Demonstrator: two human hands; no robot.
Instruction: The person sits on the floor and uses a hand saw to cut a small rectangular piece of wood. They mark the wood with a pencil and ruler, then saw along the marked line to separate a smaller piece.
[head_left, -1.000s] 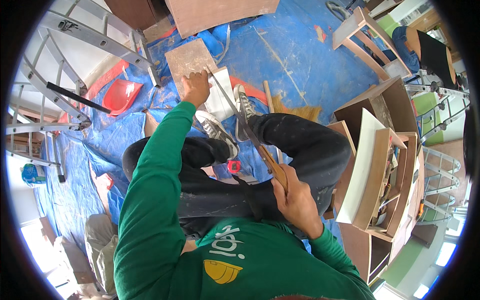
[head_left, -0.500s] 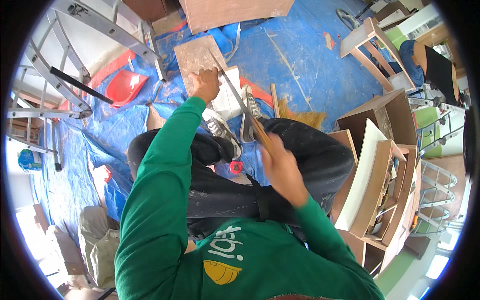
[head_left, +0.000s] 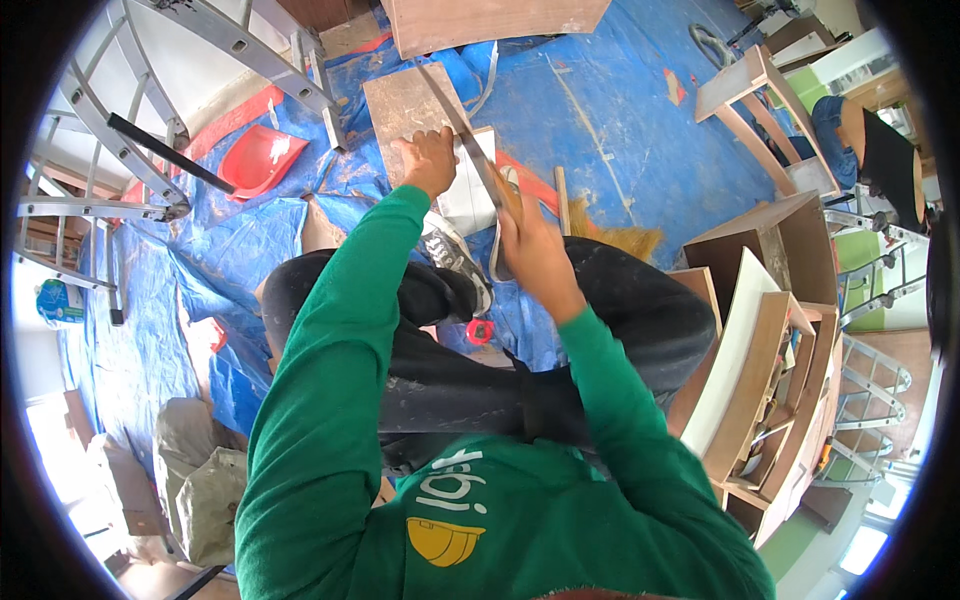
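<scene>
My right hand (head_left: 537,255) is wrapped around the wooden handle of a handsaw (head_left: 457,122). The long, narrow blade points away from me and lies across a flat brown wooden board (head_left: 400,103). To the left of the blade, my left hand (head_left: 428,160) bears down on the board and holds it, fingers bent and thumb spread. A white panel (head_left: 468,187) lies at the board's near right, partly under the saw. My shoe (head_left: 452,250) is close to the near end of the white panel. A red tape measure (head_left: 480,331) lies between my legs.
Blue sheeting (head_left: 570,120) covers the floor. Aluminium ladders (head_left: 250,60) stand at left, near a red dustpan (head_left: 265,160). Straw broom bristles (head_left: 620,240) lie right of my foot. Wooden cabinet parts (head_left: 760,370) crowd my right side; another person (head_left: 850,140) is at far right.
My right hand has pushed the saw forward, away from me, along the board. My left hand keeps its place on the board. The whole view has shifted slightly.
</scene>
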